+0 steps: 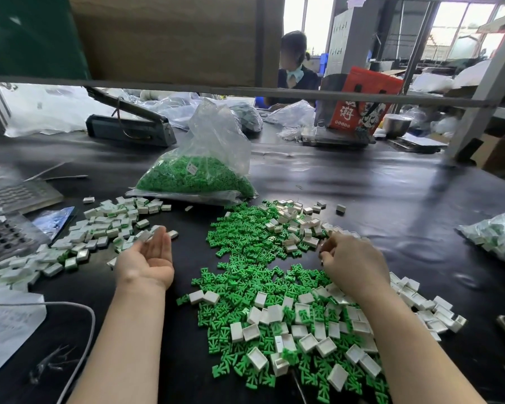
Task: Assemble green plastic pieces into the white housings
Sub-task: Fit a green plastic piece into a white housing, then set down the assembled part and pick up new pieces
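A wide heap of loose green plastic pieces (245, 258) covers the middle of the black table (376, 185). Empty white housings (312, 325) lie mixed into it, in front and at the back right. To the left spreads a pile of white housings with green inserts (108, 225). My left hand (149, 258) lies palm up at that pile's right edge, fingers relaxed, with a blurred white housing (143, 236) at its fingertips. My right hand (353, 260) is palm down on the mixed heap, fingers curled into the pieces. What those fingers hold is hidden.
A clear bag of green pieces (193, 176) stands behind the heap. A second bag (502, 237) lies far right, and a heat sealer (129, 126) at the back left. A perforated tray (0, 237), paper and a white cable (91, 316) are left. A person (295, 62) sits opposite.
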Demonstrator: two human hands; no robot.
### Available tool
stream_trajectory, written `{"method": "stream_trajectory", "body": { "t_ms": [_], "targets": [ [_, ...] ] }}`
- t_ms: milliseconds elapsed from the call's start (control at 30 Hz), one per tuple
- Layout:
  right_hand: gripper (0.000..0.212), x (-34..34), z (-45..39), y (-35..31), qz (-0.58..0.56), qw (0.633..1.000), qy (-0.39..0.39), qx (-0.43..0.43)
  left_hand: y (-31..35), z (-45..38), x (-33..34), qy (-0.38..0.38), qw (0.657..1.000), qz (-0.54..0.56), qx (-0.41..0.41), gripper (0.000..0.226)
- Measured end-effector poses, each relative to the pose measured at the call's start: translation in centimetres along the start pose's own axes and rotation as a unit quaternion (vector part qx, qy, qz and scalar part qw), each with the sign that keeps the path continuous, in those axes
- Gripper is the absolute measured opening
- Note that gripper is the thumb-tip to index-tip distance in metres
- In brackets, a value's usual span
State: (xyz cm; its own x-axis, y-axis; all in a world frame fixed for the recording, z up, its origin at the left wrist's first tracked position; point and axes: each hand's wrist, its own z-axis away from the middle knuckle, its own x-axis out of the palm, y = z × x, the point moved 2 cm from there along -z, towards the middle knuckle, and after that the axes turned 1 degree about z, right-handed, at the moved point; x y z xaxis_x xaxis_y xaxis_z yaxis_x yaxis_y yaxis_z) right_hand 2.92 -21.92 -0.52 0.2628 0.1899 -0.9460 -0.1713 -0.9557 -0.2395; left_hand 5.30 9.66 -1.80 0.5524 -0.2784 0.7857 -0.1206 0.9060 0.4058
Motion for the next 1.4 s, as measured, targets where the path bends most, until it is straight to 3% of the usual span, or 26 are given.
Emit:
{"method": "stream_trajectory", "body": {
  "t_ms": [167, 333, 633, 767, 833, 900, 1000, 1167, 1267, 1400],
  "targets": [
    [0.032, -0.2, -0.2, 1.2, 0.117, 0.991, 0.007, 0.071, -0.3, 0.6, 0.4, -0.021, 1.000, 0.000, -0.009, 0.029],
    [0.049, 0.4, 0.0, 3.4, 0.050, 0.980, -0.092, 0.171, -1.4, 1.3, 0.6, -0.037, 0.996, -0.068, -0.046, 0.025],
    [0.030, 1.1, -0.5, 0.9, -0.050, 0.993, -0.111, -0.001, -3.1, 2.4, 1.6, -0.076, 0.983, -0.154, -0.067, 0.026],
    [0.025, 0.8, -0.6, 0.3, -0.143, 0.989, -0.039, -0.020, -3.9, 3.2, 1.8, -0.094, 0.974, -0.190, -0.080, 0.026],
    [0.032, 1.0, -0.6, 0.4, -0.116, 0.992, -0.028, -0.031, -4.2, 3.5, 1.8, -0.103, 0.969, -0.208, -0.083, 0.025],
    [0.047, 1.6, -0.6, 0.5, -0.068, 0.993, -0.089, -0.050, -4.5, 3.9, 1.9, -0.112, 0.963, -0.231, -0.080, 0.024],
    [0.049, 2.0, -0.6, 0.5, -0.021, 0.989, -0.137, -0.048, -5.1, 4.4, 2.2, -0.126, 0.952, -0.271, -0.074, 0.024],
    [0.022, 1.4, -0.4, 0.4, -0.034, 0.998, -0.044, -0.043, -5.9, 5.0, 2.4, -0.149, 0.932, -0.326, -0.063, 0.023],
    [0.017, 1.1, -0.1, 0.2, -0.044, 0.998, -0.016, -0.052, -6.6, 5.3, 2.4, -0.169, 0.910, -0.377, -0.047, 0.021],
    [0.022, -0.8, 0.5, -1.3, -0.254, 0.961, 0.049, -0.098, -8.0, 5.9, 2.5, -0.233, 0.857, -0.459, -0.042, 0.012]
  ]
}}
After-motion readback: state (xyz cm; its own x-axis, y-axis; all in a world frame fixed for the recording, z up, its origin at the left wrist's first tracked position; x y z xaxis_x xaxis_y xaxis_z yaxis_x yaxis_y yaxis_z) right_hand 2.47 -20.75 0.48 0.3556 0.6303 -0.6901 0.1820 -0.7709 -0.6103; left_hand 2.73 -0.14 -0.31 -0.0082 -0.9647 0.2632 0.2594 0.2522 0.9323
